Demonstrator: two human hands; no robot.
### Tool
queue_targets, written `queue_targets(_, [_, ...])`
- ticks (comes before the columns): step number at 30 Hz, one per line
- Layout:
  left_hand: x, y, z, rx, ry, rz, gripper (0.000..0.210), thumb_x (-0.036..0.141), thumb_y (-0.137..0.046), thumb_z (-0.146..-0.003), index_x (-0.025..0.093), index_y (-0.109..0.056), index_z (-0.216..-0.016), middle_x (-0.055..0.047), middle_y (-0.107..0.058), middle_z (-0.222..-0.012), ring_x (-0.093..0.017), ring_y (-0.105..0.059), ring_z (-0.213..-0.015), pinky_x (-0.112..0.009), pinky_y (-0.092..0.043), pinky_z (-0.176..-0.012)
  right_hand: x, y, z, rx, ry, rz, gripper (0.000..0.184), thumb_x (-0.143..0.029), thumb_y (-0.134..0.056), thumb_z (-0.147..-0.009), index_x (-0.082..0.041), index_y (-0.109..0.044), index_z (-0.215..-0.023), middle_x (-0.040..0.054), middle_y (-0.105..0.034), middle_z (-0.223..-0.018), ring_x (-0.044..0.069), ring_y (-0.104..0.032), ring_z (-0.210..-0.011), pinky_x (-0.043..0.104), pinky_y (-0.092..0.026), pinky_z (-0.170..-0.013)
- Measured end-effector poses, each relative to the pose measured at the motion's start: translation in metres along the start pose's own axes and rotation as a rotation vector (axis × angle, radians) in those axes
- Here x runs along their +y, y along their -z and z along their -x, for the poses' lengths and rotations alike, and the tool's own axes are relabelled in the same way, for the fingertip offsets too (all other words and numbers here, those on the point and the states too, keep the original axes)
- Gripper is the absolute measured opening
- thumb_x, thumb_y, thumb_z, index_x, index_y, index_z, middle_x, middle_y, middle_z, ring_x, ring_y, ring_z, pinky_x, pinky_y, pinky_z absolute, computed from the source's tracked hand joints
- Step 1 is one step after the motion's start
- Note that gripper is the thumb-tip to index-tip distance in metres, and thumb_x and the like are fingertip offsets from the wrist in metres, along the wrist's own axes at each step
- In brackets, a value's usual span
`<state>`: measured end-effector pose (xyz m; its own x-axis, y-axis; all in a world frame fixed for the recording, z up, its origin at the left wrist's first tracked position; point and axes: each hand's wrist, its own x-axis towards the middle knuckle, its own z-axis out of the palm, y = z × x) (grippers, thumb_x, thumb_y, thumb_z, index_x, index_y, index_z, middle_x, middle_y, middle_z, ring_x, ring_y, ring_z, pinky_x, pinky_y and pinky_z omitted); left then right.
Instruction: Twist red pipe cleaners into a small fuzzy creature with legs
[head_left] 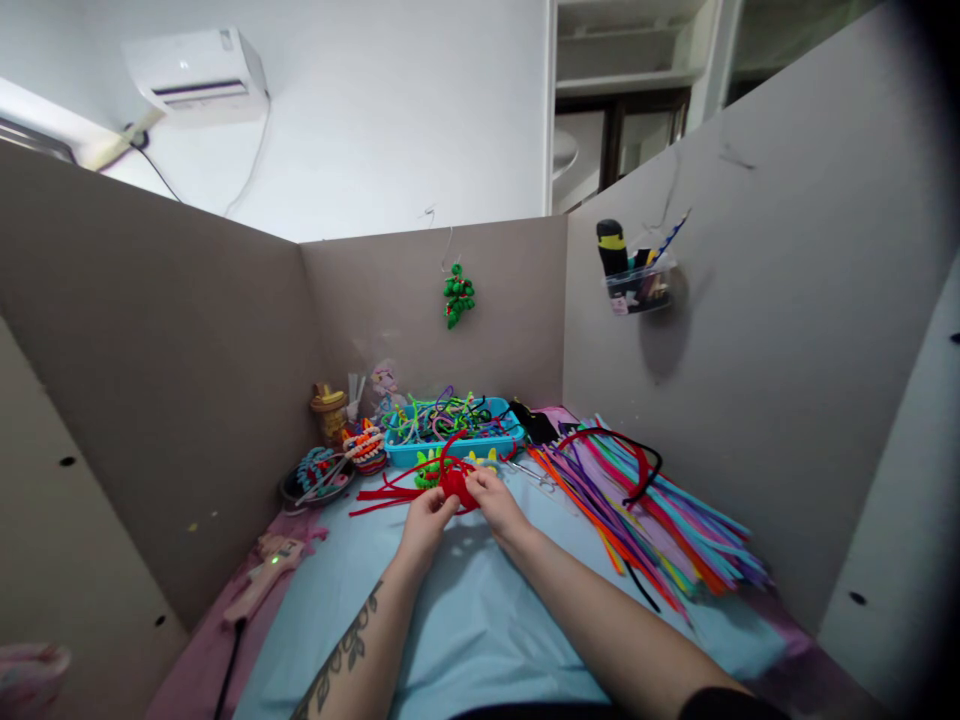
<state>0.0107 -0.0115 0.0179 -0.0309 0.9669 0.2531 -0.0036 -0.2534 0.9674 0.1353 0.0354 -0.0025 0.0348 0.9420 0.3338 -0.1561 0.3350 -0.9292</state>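
Note:
Both hands meet in the middle over a light blue cloth [480,610]. Between them is a rounded bundle of red pipe cleaners [456,484], with one red end curling upward. My left hand [429,515] is closed on its left side, thumb in front. My right hand [495,500] pinches it from the right. Several loose red pipe cleaners [382,497] lie just left of the hands. Behind the bundle sits a small bright green piece [429,470], partly hidden.
A blue tray [405,455] of tangled pipe cleaners stands behind. To the right lie many coloured pipe cleaners [637,500] and scissors [532,472]. A pink glue gun [266,578] with a green light rests at left, near a dark bowl [289,492]. Grey panels [420,330] enclose the table.

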Motion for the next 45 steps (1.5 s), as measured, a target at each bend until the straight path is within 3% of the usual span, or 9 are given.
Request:
queue_targets(5, [0.007, -0.003, 0.002, 0.04, 0.088, 0.072, 0.038, 0.037, -0.074, -0.053, 0.013, -0.064, -0.082, 0.002, -0.057, -0.055, -0.007, -0.039, -0.044, -0.019, -0.028, -0.045, -0.003, -0.001, 0.004, -0.047, 0.02, -0.04, 0.029, -0.046, -0.063, -0.066, -0.021, -0.056, -0.053, 0.0016, -0.056, -0.071, 0.021, -0.05, -0.085, 0.03, -0.038, -0.078])
queue_targets(10, [0.005, -0.001, 0.001, 0.053, 0.138, 0.126, 0.04, 0.039, -0.075, -0.053, 0.012, -0.063, -0.08, 0.004, -0.052, -0.05, -0.003, -0.028, -0.038, -0.018, -0.018, -0.04, -0.004, -0.002, 0.007, -0.031, 0.031, 0.02, 0.026, -0.043, -0.066, -0.065, -0.019, -0.059, -0.054, 0.0034, -0.058, -0.083, 0.022, -0.048, -0.096, 0.032, -0.033, -0.087])
queue_targets(13, [0.005, 0.001, 0.001, 0.043, 0.149, 0.127, 0.042, 0.042, -0.075, -0.053, 0.012, -0.063, -0.079, 0.006, -0.048, -0.047, -0.002, -0.024, -0.037, -0.019, -0.014, -0.04, 0.0, -0.001, 0.003, -0.032, 0.049, 0.002, 0.024, -0.041, -0.065, -0.065, -0.019, -0.059, -0.056, 0.0023, -0.058, -0.079, 0.02, -0.051, -0.09, 0.031, -0.036, -0.083])
queue_targets(19, [0.01, 0.004, 0.003, 0.008, 0.181, 0.14, 0.037, 0.043, -0.074, -0.054, 0.013, -0.061, -0.072, 0.01, -0.032, -0.04, -0.003, -0.02, -0.037, -0.02, -0.01, -0.04, -0.018, 0.016, -0.005, 0.072, 0.208, 0.156, 0.014, -0.026, -0.056, -0.071, -0.022, -0.063, -0.083, 0.0019, -0.059, -0.083, 0.017, -0.052, -0.077, 0.03, -0.041, -0.074])
queue_targets(23, [0.014, 0.003, 0.005, -0.058, 0.218, 0.127, 0.035, 0.04, -0.075, -0.055, 0.013, -0.06, -0.071, 0.009, -0.034, -0.041, -0.003, -0.022, -0.037, -0.02, -0.011, -0.04, -0.037, 0.026, -0.002, -0.135, 0.441, 0.364, 0.039, -0.01, -0.048, -0.068, -0.026, -0.063, -0.101, 0.0036, -0.056, -0.098, 0.019, -0.052, -0.092, 0.032, -0.041, -0.084])
queue_targets(26, [0.013, 0.004, 0.005, -0.083, 0.214, 0.138, 0.035, 0.039, -0.076, -0.053, 0.013, -0.059, -0.069, 0.009, -0.037, -0.041, -0.003, -0.024, -0.037, -0.019, -0.012, -0.04, -0.037, 0.026, 0.001, -0.238, 0.5, 0.43, 0.049, -0.004, -0.042, -0.066, -0.026, -0.061, -0.106, 0.0036, -0.058, -0.098, 0.02, -0.052, -0.096, 0.035, -0.039, -0.087])
queue_targets(31, [0.007, 0.006, 0.001, -0.078, 0.168, 0.157, 0.035, 0.043, -0.072, -0.059, 0.014, -0.056, -0.071, 0.008, -0.04, -0.042, -0.004, -0.028, -0.037, -0.019, -0.014, -0.04, -0.032, 0.024, 0.002, -0.143, 0.474, 0.423, 0.051, -0.007, -0.043, -0.071, -0.026, -0.053, -0.116, 0.0044, -0.058, -0.097, 0.019, -0.053, -0.086, 0.034, -0.043, -0.08])
queue_targets(36, [0.01, 0.007, 0.004, -0.161, 0.168, 0.054, 0.034, 0.044, -0.069, -0.062, 0.014, -0.057, -0.07, 0.005, -0.045, -0.043, -0.005, -0.032, -0.038, -0.019, -0.017, -0.041, -0.04, 0.03, -0.002, -0.155, 0.575, 0.581, 0.025, -0.011, -0.049, -0.074, -0.023, -0.065, -0.088, 0.0051, -0.059, -0.084, 0.021, -0.052, -0.085, 0.035, -0.041, -0.078])
queue_targets(45, [0.001, 0.009, -0.001, -0.113, 0.064, -0.019, 0.037, 0.048, -0.067, -0.061, 0.013, -0.06, -0.073, 0.005, -0.046, -0.05, -0.006, -0.032, -0.042, -0.02, -0.022, -0.043, -0.04, 0.063, -0.025, 0.164, 0.68, 0.668, 0.025, -0.012, -0.046, -0.078, -0.02, -0.066, -0.09, 0.0059, -0.057, -0.083, 0.02, -0.053, -0.084, 0.034, -0.044, -0.078])
